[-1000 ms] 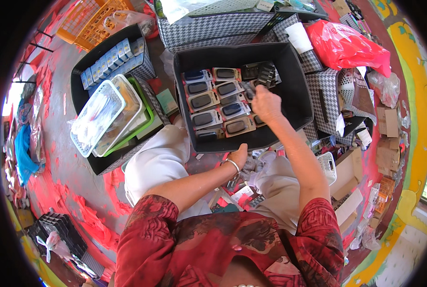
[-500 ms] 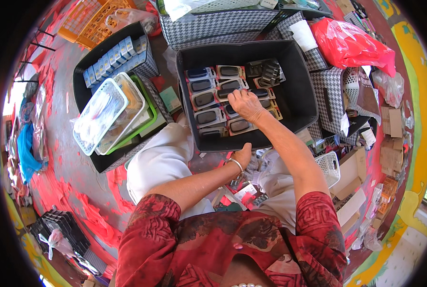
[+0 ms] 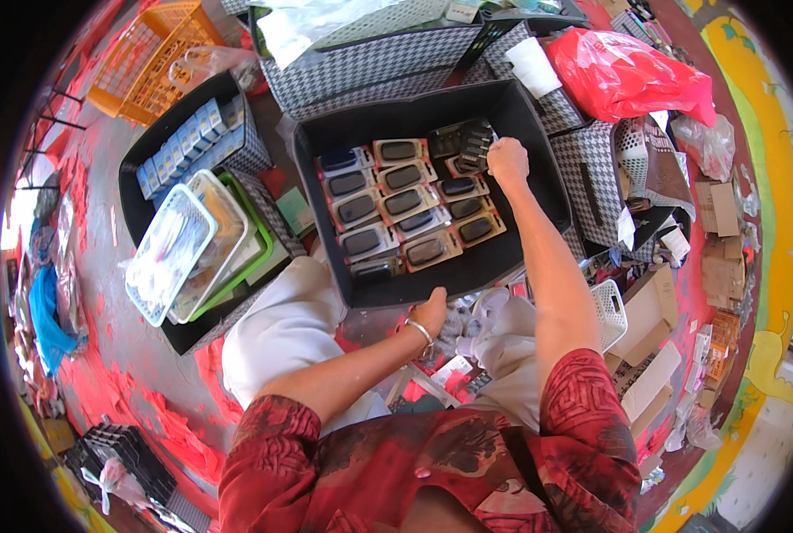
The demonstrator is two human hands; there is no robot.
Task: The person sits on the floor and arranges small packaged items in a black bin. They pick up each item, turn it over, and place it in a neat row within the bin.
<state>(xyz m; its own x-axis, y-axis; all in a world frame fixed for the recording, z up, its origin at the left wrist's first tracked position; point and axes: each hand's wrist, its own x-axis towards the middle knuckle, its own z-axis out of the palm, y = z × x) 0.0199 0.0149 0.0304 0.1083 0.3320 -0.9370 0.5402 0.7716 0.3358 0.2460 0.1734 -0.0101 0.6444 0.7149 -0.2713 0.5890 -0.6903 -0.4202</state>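
A black fabric bin stands tilted over my lap. My left hand grips its near rim, the thumb on the edge and the fingers mostly hidden below. Inside, several carded packs, each with a dark rounded item under clear plastic, lie in rows at the left and middle. Dark pieces with comb-like teeth lie in the far right part of the bin. Beside these my right hand is closed, its knuckles up. Whatever is between its fingers is hidden.
At the left, another bin holds blue-white boxes, with plastic baskets on its near part. An orange crate stands beyond. Patterned storage boxes sit at the back, a red plastic bag at the right. Open cartons lie near right.
My right hand has moved right, from the packs to the toothed pieces, and closed there. The bin has shifted slightly left and nearer, with my left hand still on its rim.
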